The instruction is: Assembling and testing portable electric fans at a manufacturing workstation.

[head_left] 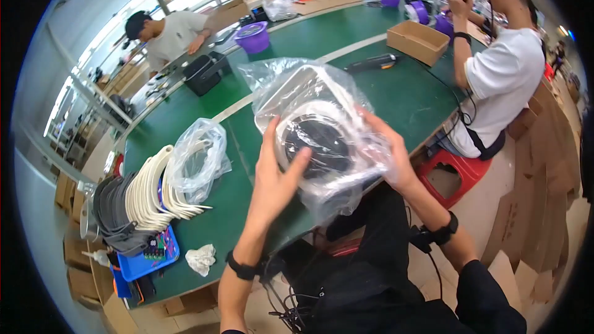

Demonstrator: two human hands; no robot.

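Both my hands hold a white device with a dark round centre point(317, 142), wrapped in a clear plastic bag point(272, 80), above the near edge of the green table. It looks like a small fan, though glare on the film hides details. My left hand point(276, 170) grips its left side, thumb lying across the front. On the right side, my right hand point(393, 151) clasps the device through the crumpled film. The bag's loose end hangs down toward my lap.
On the green table point(238, 139) at left lie an empty clear bag point(199, 158), stacked cream curved strips point(148, 188), dark grey ones point(111, 213) and a blue tray point(148, 264). Beyond are an electric screwdriver point(371, 63) and a cardboard box point(418, 42). A co-worker point(504, 74) sits at right.
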